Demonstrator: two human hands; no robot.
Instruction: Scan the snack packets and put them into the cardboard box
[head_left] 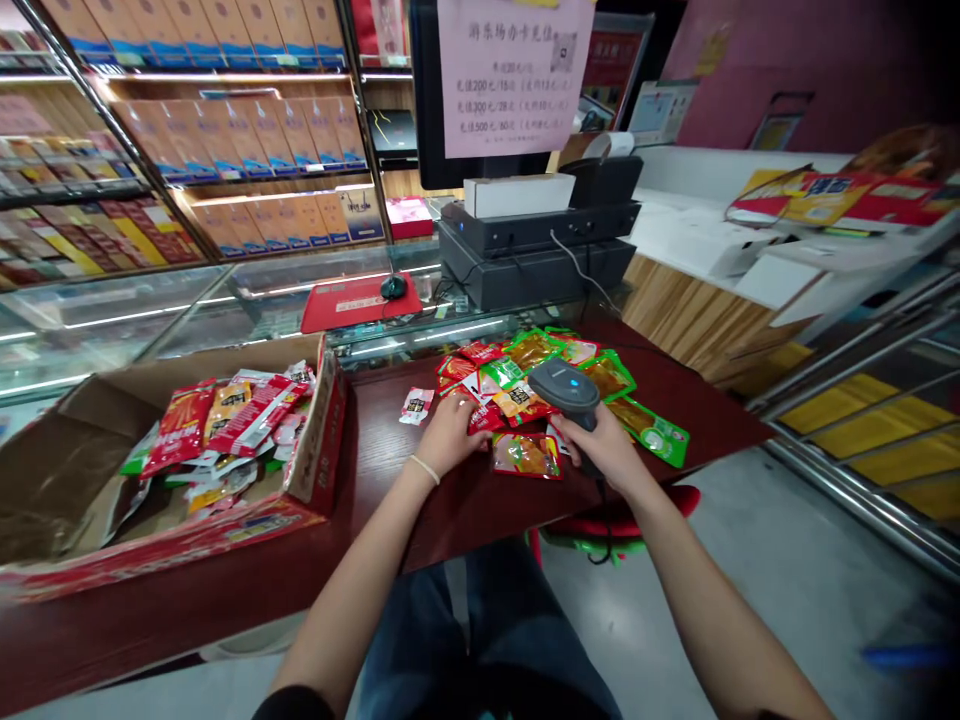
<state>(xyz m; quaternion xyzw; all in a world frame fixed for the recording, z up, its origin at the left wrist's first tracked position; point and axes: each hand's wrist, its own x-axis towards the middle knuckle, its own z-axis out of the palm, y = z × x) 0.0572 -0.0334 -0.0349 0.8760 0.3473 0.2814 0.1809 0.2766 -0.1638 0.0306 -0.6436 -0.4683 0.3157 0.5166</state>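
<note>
My right hand (609, 447) is wrapped round the handle of a dark grey barcode scanner (564, 384), whose blue light is lit. The scanner's head points left over a spread of snack packets. On the near left of that spread, my left hand (450, 435) has its fingers and thumb closed on a red snack packet (486, 415), partly hidden by the hand. Just below the scanner lies a red-edged clear packet (526, 456) with brown food. Green packets (651, 430) lie to the right, and a small white and pink packet (416, 406) sits left of my left hand.
An open cardboard box (307, 470) with mixed snack packets stands at the left of the dark red table (375, 500). Behind are a glass counter, a red mouse pad (330, 303) with a mouse (393, 287), and a cash register (525, 265). Metal railings (862, 430) run along the right.
</note>
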